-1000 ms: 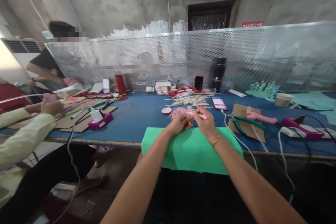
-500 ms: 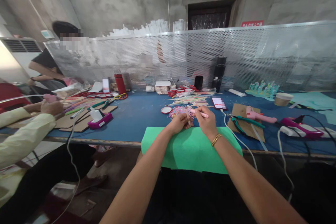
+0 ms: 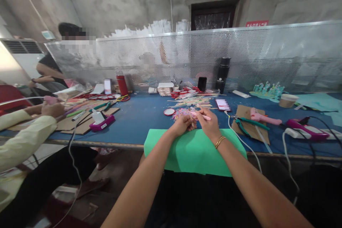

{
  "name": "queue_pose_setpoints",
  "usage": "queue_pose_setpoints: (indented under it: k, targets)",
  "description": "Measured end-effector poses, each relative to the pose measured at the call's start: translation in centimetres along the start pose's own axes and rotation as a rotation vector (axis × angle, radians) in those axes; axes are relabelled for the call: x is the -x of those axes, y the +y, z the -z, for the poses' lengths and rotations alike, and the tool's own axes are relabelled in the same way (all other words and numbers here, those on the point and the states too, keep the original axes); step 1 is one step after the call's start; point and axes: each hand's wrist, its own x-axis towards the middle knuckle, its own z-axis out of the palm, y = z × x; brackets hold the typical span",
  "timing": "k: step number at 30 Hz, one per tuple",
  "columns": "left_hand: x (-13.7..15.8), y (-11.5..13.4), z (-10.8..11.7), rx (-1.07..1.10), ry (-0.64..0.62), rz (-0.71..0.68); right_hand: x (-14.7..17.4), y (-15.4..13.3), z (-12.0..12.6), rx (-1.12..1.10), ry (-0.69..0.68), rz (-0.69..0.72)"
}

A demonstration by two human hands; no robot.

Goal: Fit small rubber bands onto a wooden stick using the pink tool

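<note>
My right hand (image 3: 210,123), with a gold bracelet on its wrist, is closed round a pink pen-shaped tool (image 3: 205,117). The tool's front end points left, towards my left hand (image 3: 184,124). My left hand is closed in a pinch, and what it holds is small and mostly hidden by the fingers. Both hands are close together above the far edge of a green sheet (image 3: 195,153) over my lap. Just beyond them lies a pile of thin, many-coloured pieces (image 3: 178,113), beside a round white dish with a red rim (image 3: 169,112).
Pale sticks (image 3: 191,101) and a phone (image 3: 223,105) lie beyond my hands. Teal-handled pliers (image 3: 248,128), a pink glue gun (image 3: 264,117) and white cables are to the right. At the left, a co-worker's hands (image 3: 53,108) work beside a purple-based holder (image 3: 102,123).
The pink tool's front end has shifted slightly left, closer to my left hand, as my right hand moved a little. My left hand stays in place.
</note>
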Motion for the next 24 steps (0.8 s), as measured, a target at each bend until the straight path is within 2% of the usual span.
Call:
queue_pose_setpoints:
  k: [6, 11, 16, 21, 24]
  targets:
    - [0.12, 0.2, -0.01, -0.013, 0.019, 0.016, 0.0, 0.12, 0.0, 0.044, 0.068, -0.012]
    - [0.16, 0.27, -0.06, -0.002, 0.003, -0.004, 0.01, 0.09, -0.01, -0.009, -0.016, 0.001]
    - [0.14, 0.3, -0.09, -0.003, 0.031, 0.032, -0.01, 0.12, 0.04, 0.043, 0.061, -0.012]
    - [0.12, 0.27, -0.03, -0.001, 0.011, 0.012, 0.02, 0.05, -0.04, -0.005, -0.011, 0.003]
    - [0.05, 0.18, -0.01, -0.003, 0.015, 0.014, 0.0, 0.05, -0.03, 0.016, 0.015, 0.0]
